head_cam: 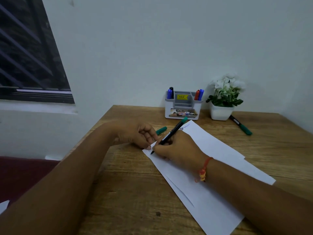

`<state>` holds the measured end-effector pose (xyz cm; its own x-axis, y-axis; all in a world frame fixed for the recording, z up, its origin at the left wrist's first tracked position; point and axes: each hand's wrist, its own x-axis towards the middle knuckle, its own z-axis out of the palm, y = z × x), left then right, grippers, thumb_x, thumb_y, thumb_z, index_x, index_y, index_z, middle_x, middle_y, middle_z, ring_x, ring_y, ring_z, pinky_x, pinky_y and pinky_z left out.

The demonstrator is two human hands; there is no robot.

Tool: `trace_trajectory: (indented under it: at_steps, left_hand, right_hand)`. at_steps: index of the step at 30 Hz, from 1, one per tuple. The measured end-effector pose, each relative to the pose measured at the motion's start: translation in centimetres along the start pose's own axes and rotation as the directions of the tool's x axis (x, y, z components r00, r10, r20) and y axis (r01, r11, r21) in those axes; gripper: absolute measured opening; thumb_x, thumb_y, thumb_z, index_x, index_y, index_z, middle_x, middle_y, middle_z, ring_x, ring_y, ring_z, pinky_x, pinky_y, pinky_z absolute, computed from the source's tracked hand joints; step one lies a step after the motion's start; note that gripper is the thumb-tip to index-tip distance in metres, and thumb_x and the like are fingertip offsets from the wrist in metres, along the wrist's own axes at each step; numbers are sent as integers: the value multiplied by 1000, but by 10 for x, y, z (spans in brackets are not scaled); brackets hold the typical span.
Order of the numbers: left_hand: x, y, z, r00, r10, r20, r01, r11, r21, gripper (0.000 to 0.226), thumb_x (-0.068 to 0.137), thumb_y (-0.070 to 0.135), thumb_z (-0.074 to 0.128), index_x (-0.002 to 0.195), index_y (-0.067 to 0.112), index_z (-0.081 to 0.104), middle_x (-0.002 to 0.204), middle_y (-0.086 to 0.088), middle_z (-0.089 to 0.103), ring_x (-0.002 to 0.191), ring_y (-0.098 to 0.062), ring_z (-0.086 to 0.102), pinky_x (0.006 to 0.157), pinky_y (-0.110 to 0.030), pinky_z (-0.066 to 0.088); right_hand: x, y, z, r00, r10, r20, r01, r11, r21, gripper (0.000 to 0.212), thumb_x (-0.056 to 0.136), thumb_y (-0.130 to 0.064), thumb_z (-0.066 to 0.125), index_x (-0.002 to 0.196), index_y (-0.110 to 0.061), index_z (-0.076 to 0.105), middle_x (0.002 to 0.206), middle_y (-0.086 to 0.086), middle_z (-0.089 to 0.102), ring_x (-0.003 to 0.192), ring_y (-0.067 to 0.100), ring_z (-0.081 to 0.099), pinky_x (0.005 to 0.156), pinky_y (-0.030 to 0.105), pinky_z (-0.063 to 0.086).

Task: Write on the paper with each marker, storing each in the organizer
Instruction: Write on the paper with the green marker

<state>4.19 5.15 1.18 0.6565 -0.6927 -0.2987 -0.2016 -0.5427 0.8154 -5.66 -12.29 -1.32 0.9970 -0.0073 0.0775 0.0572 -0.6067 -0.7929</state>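
White paper (211,192) lies slanted across the wooden desk. My right hand (176,150) grips a black marker with a green end (171,134), its tip touching the paper's left edge. My left hand (135,134) rests beside it, fingers curled around a green cap (161,130), with a fingertip pressing the paper's corner. The grey and white organizer (183,106) stands at the back by the wall. It holds blue and black markers (170,93) on its left side and red and blue markers (199,94) on its right. Another green-capped marker (241,125) lies on the desk at the right.
A white pot of white flowers (223,97) stands right of the organizer against the wall. The desk (128,192) ends at its left edge, with a dark red surface (25,173) below. A barred window (28,56) is at the left.
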Motion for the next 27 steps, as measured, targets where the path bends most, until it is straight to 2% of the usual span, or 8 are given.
trace_trajectory:
  at_steps: [4,8,11,14,23,27]
  left_hand:
    - [0,1,0,1000,1,-6,0,1000,3,38,80,-10,70,114,7,65,93,-6,66,81,-9,63,77,-21,53]
    - [0,1,0,1000,6,2,-6,1000,13,38,81,-9,69,116,6,64,96,-8,66,82,-11,64,76,-22,54]
    - [1,0,-1,1000,10,2,-10,1000,11,37,82,-9,69,116,7,64,95,-7,67,82,-10,64,75,-21,54]
    - [1,1,0,1000,9,2,-9,1000,5,37,82,-10,68,116,6,64,93,-5,68,81,-9,65,72,-20,53]
    - [1,1,0,1000,18,0,-18,1000,8,39,80,-9,70,115,7,65,96,-8,69,85,-13,65,75,-22,53]
    - [1,0,-1,1000,17,8,-17,1000,2,37,81,-9,69,115,7,65,95,-7,70,84,-13,67,73,-21,54]
  right_hand:
    - [1,1,1,1000,-12,-18,12,999,-32,20,80,-38,76,72,-21,68,62,-10,60,62,3,57,52,14,36]
    - [1,0,1,1000,-16,6,16,999,-38,27,81,-41,76,86,-15,76,71,-10,65,71,5,61,56,15,39]
    - [0,-1,1,1000,-7,-8,7,999,-52,28,82,-42,76,77,-15,72,66,-8,63,67,6,59,56,18,38]
    - [-1,-2,2,1000,-8,-22,7,998,-70,33,83,-41,76,61,-22,60,59,-8,57,61,5,55,54,18,35]
    - [-1,0,2,1000,-9,-20,7,997,-72,24,83,-39,76,68,-24,63,63,-11,59,64,4,56,53,13,33]
    - [1,1,2,998,-7,-60,2,995,-96,35,84,-35,74,58,-24,53,56,-9,53,58,4,51,51,15,31]
